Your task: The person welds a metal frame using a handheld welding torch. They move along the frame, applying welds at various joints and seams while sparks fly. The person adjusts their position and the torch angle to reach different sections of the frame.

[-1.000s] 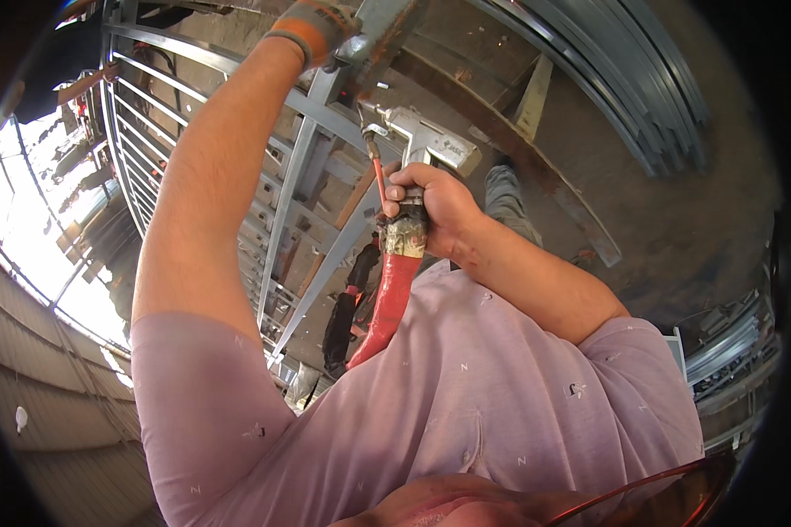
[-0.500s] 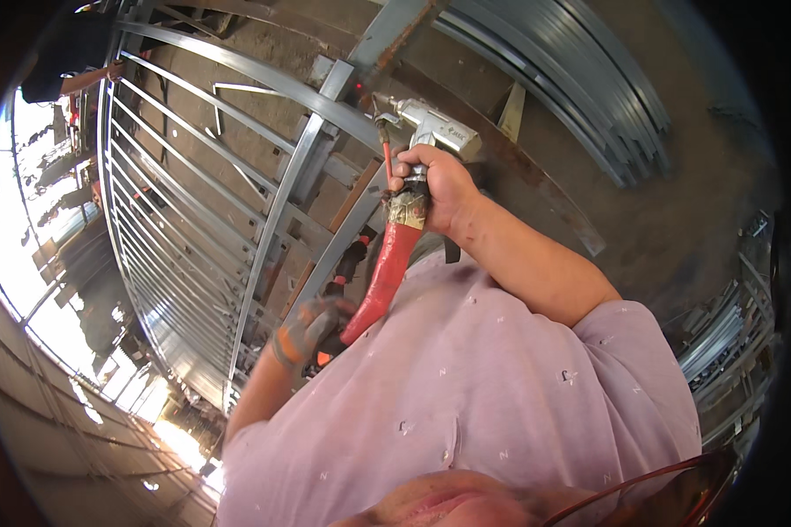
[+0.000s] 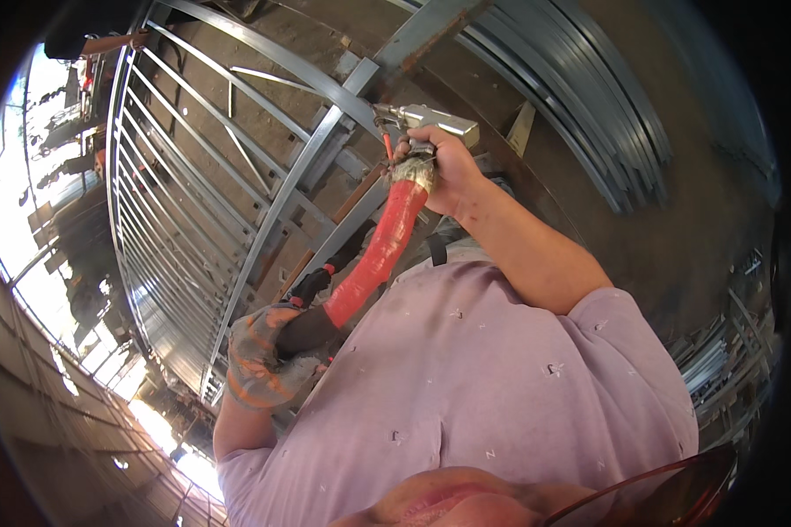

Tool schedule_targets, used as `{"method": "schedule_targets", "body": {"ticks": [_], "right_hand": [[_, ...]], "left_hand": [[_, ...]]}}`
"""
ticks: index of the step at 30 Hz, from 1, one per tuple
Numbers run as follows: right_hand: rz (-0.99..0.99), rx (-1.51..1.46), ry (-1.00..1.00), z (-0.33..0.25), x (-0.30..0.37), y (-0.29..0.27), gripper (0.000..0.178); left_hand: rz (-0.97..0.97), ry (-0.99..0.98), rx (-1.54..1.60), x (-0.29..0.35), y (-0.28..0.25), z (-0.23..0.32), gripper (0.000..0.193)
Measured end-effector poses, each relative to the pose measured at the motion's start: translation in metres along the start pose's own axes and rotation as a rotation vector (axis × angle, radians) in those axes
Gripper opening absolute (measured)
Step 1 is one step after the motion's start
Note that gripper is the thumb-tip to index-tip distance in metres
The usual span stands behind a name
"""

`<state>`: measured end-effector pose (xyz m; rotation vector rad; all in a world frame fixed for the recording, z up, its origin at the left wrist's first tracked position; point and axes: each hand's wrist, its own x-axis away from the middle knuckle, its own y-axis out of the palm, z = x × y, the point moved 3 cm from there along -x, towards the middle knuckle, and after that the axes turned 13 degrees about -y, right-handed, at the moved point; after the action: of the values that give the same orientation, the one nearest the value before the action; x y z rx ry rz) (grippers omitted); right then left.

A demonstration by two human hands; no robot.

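Metal strips [image 3: 576,97] (stacked) beyond right hand [image 3: 453,171]

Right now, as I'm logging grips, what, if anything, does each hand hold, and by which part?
The right hand grips the silver tool by its handle; the gloved left hand holds the hose at the dark stretch past the red sleeve.

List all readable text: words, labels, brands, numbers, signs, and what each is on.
Lilac shirt: small scattered letter-like prints, not transcribed.
Silver welding gun: any marking is too small or blurred to read.
Red-sleeved hose, grey-and-orange glove: none legible.
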<state>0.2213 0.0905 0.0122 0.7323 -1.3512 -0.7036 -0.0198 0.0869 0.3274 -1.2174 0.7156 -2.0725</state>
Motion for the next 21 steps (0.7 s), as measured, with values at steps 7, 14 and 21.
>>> {"method": "schedule_targets", "body": {"ticks": [7, 14, 21], "right_hand": [[0.057, -0.002, 0.01, -0.03, -0.021, 0.011, 0.04], [0.209, -0.077, 0.074, -0.051, -0.021, 0.023, 0.058], [0.262, -0.142, 0.178, -0.048, -0.035, 0.009, 0.05]], "left_hand": [[0.012, -0.05, -0.182, -0.035, -0.003, 0.09, 0.042], [0.018, -0.03, -0.081, -0.073, -0.005, 0.135, 0.04], [-0.013, -0.127, -0.085, -0.086, -0.013, 0.155, 0.045]]}}
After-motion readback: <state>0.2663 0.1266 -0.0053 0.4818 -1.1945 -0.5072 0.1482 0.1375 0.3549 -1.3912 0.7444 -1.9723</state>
